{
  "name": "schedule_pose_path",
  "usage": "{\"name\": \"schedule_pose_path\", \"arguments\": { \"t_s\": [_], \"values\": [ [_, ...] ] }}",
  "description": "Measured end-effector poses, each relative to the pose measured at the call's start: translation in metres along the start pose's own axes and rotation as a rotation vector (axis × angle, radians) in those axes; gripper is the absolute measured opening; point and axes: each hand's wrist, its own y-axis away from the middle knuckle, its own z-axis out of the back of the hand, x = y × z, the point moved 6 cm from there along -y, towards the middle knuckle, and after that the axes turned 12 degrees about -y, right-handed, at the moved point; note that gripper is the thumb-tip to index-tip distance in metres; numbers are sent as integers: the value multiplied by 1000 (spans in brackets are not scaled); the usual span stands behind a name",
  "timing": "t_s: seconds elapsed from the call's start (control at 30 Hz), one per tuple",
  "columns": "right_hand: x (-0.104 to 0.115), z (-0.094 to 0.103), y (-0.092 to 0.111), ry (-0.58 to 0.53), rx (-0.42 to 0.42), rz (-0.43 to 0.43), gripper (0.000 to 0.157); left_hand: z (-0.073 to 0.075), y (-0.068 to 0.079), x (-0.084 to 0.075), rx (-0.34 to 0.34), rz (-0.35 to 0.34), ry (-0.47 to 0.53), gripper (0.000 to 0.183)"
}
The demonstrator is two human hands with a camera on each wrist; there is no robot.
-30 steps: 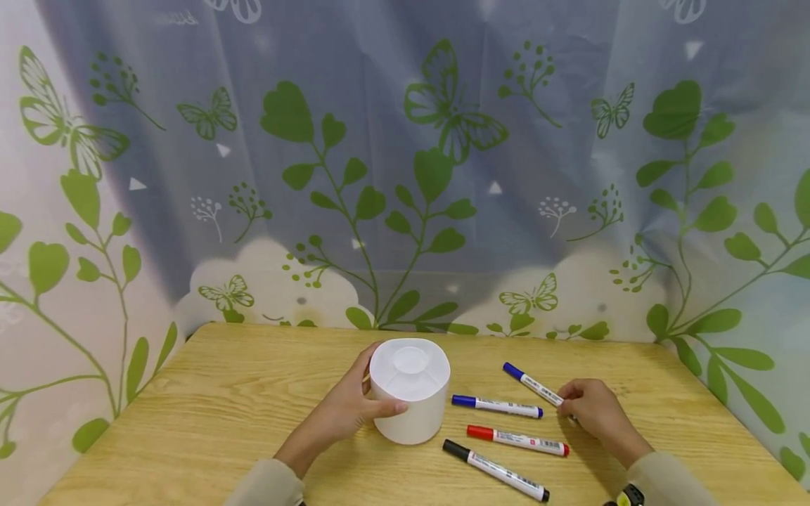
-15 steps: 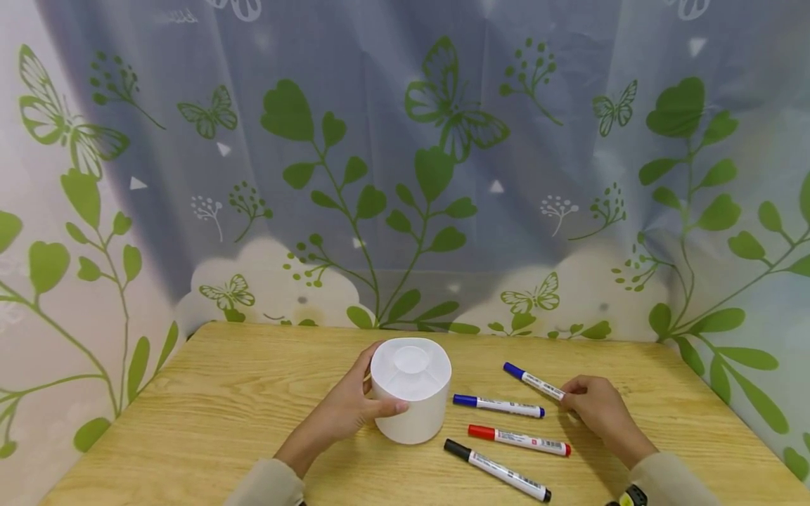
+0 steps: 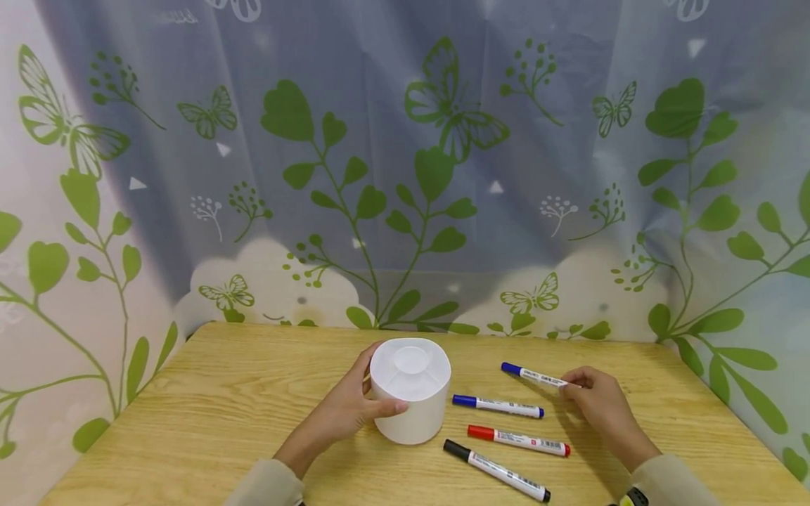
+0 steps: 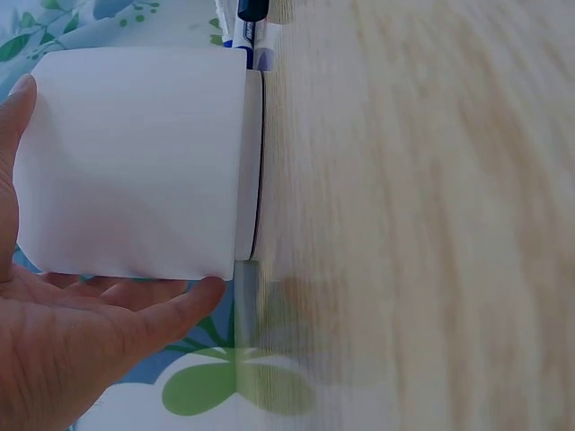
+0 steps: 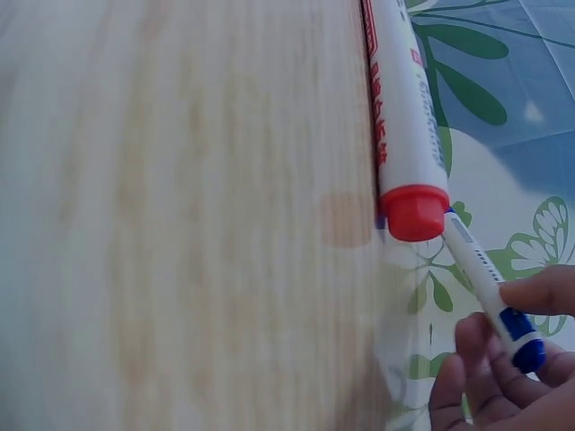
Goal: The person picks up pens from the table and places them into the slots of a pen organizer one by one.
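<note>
Lifting has begun at the right: the right hand (image 3: 598, 407) pinches the far blue-capped marker (image 3: 545, 379) near its blue rear end, thumb set against the fingers, as the right wrist view shows. A second ago this marker sloped down across the tabletop towards the hand; it now lies flatter in the head view, its rear end and the hand both a little higher, while its cap has scarcely shifted. The rear end thus appears to be off the wood-grained table (image 3: 253, 393); whether the cap end touches the surface cannot be told. For the work in hand, the change probably marks the passage from taking hold of the marker to bearing its weight. The left hand (image 3: 348, 411) is unchanged, grasping the white container (image 3: 411, 422) from its left side, thumb across the near wall and fingers round the back. The container stands upright on the table, open at the top, with a round form at its centre. Between it and the right hand lie three further markers, none held and none noticeably displaced: a nearer blue-capped marker (image 3: 500, 406), a red-capped marker (image 3: 522, 440) and, closest to the wearer, a black-capped marker (image 3: 500, 473).
</note>
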Motion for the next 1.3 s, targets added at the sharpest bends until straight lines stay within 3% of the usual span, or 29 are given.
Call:
{"name": "schedule_pose_path", "arguments": {
  "t_s": [0.73, 1.1, 1.3],
  "values": [
    [18, -1, 9, -176, -105, 67, 37, -1, -1, 1, -1, -4, -9, 106],
    [37, -5, 14, -428, -96, 117, 26, -1, 0, 1, 0, -3, -9, 107],
    [49, -8, 19, -518, -71, 138, 30, -1, -1, 1, 2, -7, -12, 107]
  ]
}}
